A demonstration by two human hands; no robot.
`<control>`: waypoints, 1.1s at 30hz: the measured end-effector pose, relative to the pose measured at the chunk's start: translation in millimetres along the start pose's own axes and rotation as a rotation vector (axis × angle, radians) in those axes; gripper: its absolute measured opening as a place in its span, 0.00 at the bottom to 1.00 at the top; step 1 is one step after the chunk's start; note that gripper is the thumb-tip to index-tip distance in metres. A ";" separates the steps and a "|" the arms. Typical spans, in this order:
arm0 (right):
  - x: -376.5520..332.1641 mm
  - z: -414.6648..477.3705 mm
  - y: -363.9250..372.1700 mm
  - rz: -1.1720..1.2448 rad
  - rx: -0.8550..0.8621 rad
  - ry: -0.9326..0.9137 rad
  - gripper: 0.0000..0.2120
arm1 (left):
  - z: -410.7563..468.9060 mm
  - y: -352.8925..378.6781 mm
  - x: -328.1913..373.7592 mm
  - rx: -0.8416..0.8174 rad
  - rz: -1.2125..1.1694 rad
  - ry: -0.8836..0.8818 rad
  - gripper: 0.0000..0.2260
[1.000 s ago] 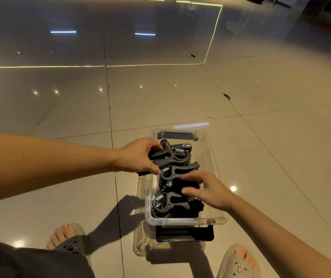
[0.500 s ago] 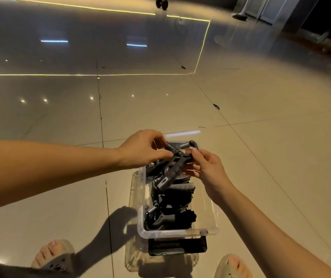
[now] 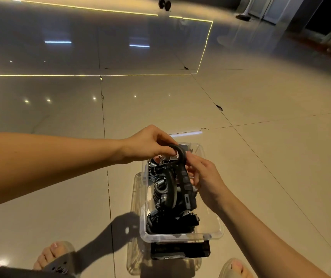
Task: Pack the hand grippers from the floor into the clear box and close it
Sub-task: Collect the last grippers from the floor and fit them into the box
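The step in hand is the packing. One black hand gripper (image 3: 185,178) is being placed into the clear box (image 3: 182,238), which stands on the tiled floor (image 3: 60,197) between the person's feet. The left hand (image 3: 150,146) pinches the curved top of this hand gripper between thumb and forefinger. The right hand (image 3: 204,177) holds it from the right side, with its fingers (image 3: 191,163) curled against the handle.

The hand gripper stands almost upright, with its handles pointing down into the box. There the other hand grippers (image 3: 166,219) already lie in a crowded pile. No hand gripper is visible on the floor around the box, so I judge the packing to be near its end. A clear flat part, probably the lid (image 3: 137,197), lies under the box and sticks out at its left and near sides.

The next move calls for laying the hand gripper down flat among the others, so that nothing rises above the rim. After that, the lid must come out from below and be pressed on.
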State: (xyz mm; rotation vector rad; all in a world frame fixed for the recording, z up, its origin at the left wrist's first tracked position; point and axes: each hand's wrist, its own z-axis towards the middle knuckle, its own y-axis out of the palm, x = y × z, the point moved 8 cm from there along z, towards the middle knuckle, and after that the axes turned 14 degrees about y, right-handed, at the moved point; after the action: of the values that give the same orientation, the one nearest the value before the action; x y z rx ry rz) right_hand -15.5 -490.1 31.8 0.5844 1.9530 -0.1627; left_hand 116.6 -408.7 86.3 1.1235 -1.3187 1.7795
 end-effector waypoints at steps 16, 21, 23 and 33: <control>24.1 8.5 -11.0 0.045 -0.129 0.138 0.22 | -3.0 -5.1 -30.0 0.078 -0.222 -0.318 0.13; 11.4 15.1 -19.8 -0.301 0.059 -0.035 0.20 | -8.0 0.6 -49.1 0.052 -0.098 -0.362 0.11; 9.0 17.1 -21.3 -0.444 0.105 -0.085 0.25 | -13.1 2.1 -57.1 0.059 -0.088 -0.386 0.08; 41.4 51.5 -44.8 -1.036 0.208 -0.154 0.31 | -42.2 13.4 -101.1 -0.021 0.445 -0.405 0.28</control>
State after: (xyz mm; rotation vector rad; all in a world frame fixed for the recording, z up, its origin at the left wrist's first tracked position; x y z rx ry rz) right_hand -8.4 -534.4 -34.2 -0.3600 1.9201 -1.0245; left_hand 137.1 -372.9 -16.0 1.3003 -1.9488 1.8953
